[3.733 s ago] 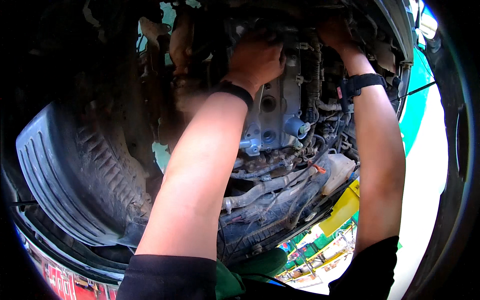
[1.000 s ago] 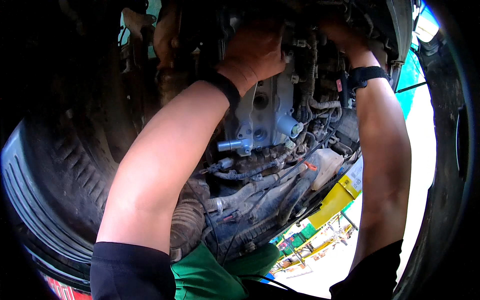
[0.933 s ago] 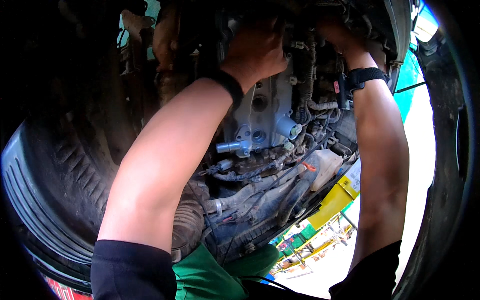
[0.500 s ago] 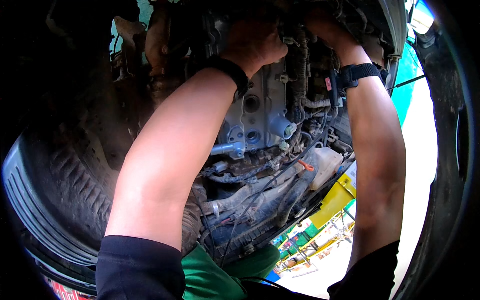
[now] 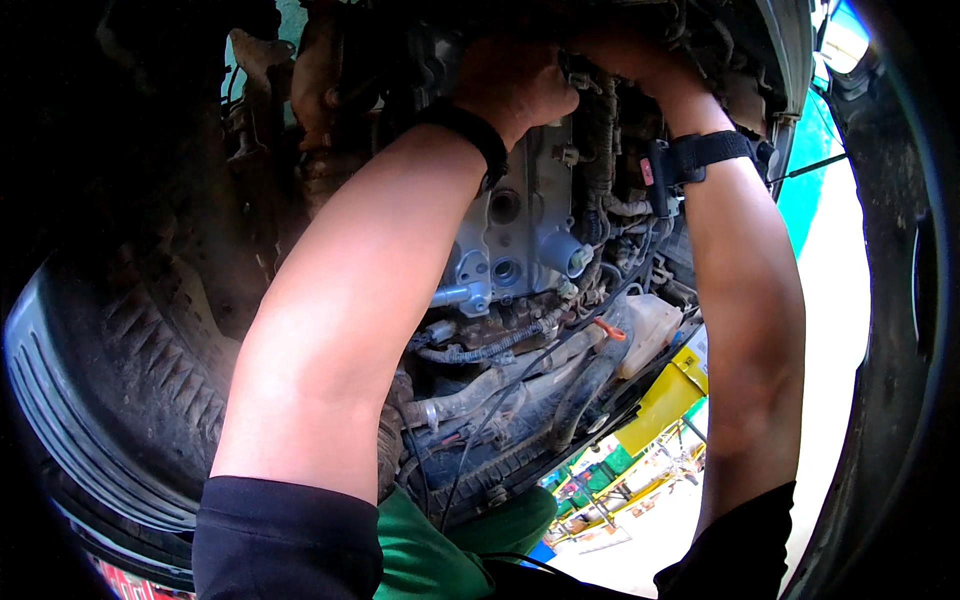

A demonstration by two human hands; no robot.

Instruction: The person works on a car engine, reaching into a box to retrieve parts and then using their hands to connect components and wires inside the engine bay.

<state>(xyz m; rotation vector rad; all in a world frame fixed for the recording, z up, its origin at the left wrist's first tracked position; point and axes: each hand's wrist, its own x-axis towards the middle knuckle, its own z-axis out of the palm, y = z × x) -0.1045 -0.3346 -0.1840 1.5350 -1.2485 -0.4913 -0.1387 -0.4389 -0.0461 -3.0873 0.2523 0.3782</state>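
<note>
Both arms reach deep into a car's engine bay. My left hand (image 5: 520, 85) is curled at the far end of the grey engine cover (image 5: 520, 225), its fingers closed; whatever they grip is hidden in shadow. Just to its right, my right hand (image 5: 640, 60) bends inward toward the left one, and its fingers are lost in the dark. A corrugated wiring harness (image 5: 602, 130) runs beneath and between the two hands. The engine cover has round holes and a filler neck (image 5: 570, 255) on its right side.
Nearer me lie a hose (image 5: 470, 395), an orange pull loop (image 5: 609, 329) and a whitish plastic reservoir (image 5: 650, 335). A dark cable (image 5: 520, 380) crosses the bay. The bumper (image 5: 80, 420) curves along the left. A yellow container (image 5: 660, 408) is at the lower right.
My right hand has moved left, closer to my left hand, and its wrist has shifted a little. My left hand and forearm have moved slightly to the right.
</note>
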